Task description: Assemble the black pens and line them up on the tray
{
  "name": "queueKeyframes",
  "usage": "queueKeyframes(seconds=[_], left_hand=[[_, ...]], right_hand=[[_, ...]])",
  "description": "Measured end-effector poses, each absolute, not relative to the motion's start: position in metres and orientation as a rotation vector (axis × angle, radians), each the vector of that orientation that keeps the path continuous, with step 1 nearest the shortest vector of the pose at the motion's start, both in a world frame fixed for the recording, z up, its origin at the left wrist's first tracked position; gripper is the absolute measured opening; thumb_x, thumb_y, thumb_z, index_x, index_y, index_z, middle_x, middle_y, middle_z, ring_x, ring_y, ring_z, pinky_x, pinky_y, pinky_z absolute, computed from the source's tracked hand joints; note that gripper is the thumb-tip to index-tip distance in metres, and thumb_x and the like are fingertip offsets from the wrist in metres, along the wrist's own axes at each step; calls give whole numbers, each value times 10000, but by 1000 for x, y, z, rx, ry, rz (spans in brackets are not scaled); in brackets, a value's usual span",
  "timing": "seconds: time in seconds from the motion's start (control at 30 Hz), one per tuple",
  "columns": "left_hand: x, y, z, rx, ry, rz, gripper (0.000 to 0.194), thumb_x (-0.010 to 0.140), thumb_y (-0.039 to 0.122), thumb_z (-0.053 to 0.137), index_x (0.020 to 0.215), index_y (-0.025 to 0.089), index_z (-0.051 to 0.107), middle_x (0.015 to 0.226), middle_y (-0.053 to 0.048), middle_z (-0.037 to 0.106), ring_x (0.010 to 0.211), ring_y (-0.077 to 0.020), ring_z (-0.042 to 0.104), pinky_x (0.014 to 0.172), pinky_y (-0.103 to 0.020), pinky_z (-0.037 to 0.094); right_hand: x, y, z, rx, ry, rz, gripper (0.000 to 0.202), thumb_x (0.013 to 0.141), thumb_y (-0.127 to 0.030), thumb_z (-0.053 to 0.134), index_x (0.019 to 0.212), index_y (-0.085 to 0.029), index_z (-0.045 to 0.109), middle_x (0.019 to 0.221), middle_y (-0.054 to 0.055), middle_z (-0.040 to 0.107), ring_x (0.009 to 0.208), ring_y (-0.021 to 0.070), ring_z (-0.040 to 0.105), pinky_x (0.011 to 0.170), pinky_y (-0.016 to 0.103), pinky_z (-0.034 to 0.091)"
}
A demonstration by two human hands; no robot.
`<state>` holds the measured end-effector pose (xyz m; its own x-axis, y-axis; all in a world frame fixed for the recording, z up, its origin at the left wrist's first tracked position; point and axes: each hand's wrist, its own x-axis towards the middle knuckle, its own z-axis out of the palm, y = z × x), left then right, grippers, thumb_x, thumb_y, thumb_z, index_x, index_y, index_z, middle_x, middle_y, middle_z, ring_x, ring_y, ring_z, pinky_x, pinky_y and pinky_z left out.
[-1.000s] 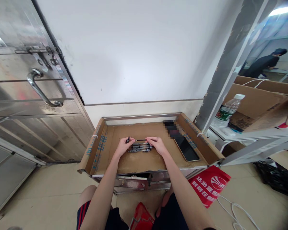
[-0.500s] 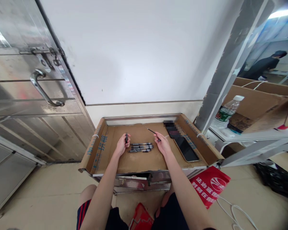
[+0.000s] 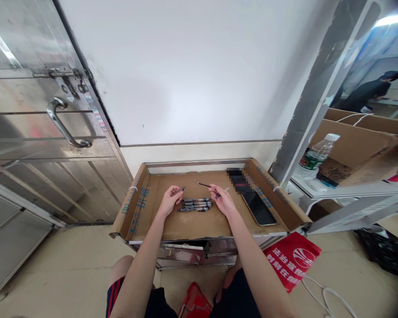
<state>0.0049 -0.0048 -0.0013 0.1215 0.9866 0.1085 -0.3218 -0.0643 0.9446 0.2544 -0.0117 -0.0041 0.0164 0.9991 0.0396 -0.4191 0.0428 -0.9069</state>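
Red bag [image 3: 291, 259] near the tray's [image 3: 199, 223] front right corner, white characters unreadable. Row of pens [image 3: 195, 204] at tray centre. Left hand [image 3: 170, 201] pinches a pen cap [image 3: 182, 189], now tilted; right hand [image 3: 221, 199] pinches a thin refill [image 3: 204, 185], lowered since before.

2 bare forearms, no sleeves, watch or rings. Left hand [image 3: 170, 202] and right hand [image 3: 223, 201] ungloved. Dark shorts [image 3: 159, 304], red and white stripes along the left leg's side.
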Motion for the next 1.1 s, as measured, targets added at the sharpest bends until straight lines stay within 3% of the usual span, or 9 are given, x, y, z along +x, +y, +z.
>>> queueKeyframes(seconds=[0.27, 0.8, 0.93, 1.1], left_hand=[[4, -6, 0, 1152, 818, 1281, 311, 741, 408, 715, 867, 144, 610, 650, 20, 548, 548, -69, 476, 450, -175, 316], [2, -7, 1, 1247, 848, 1244, 305, 705, 373, 741, 899, 163, 636, 583, 56, 519, 521, -67, 448, 527, -199, 340], [1, -8, 2, 1300, 880, 1196, 316, 677, 349, 761, 905, 156, 659, 662, 32, 575, 554, -76, 471, 561, -211, 367], [1, -7, 1, 1309, 886, 1153, 296, 690, 328, 756, 909, 147, 672, 696, 16, 604, 577, -84, 493, 577, -215, 379]], right_hand=[[248, -22, 6, -839, -996, 1439, 386, 717, -475, 698, 971, -186, 737, 894, 92, 715, 606, 110, 469, 552, 260, 360], [245, -26, 9, -786, -1090, 1456, 340, 757, -455, 687, 955, -184, 739, 832, 69, 690, 587, 97, 425, 540, 256, 315], [245, -28, 9, -779, -1127, 1512, 303, 746, -401, 714, 956, -184, 734, 770, 41, 663, 590, 87, 431, 553, 246, 317], [245, -31, 13, -671, -1127, 1603, 446, 719, -343, 737, 1143, -230, 659, 881, 43, 672, 589, 85, 422, 556, 247, 326]])
